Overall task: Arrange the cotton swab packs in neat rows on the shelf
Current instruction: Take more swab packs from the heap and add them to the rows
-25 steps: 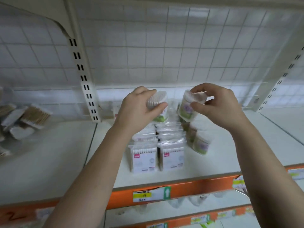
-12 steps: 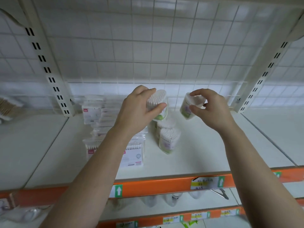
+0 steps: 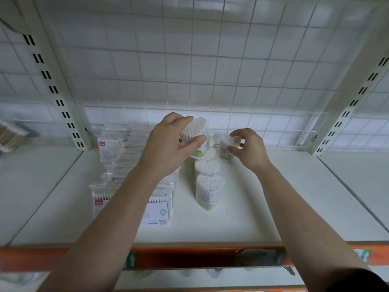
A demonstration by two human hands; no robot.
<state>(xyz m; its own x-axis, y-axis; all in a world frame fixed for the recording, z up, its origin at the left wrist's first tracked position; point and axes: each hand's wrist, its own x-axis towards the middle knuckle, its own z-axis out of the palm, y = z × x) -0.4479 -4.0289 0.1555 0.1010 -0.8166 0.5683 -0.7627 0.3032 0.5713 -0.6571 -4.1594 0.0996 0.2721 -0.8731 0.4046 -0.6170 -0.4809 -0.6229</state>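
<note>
My left hand grips a heart-shaped tub of cotton swabs by its top, lifted above the white shelf. My right hand pinches the top of a second swab tub, which stands at the back of the shelf. Two more tubs stand in a line toward the front, just below the lifted one. Flat bagged swab packs are lined up in rows on the left, partly hidden by my left forearm.
A wire grid backs the shelf, with slotted uprights at the left and right. An orange price rail runs along the front edge. Wooden-stick swab packs lie on the neighbouring shelf at far left.
My right hand has lowered its tub to the back of the shelf. The left hand still holds its tub up. The view has shifted right.
</note>
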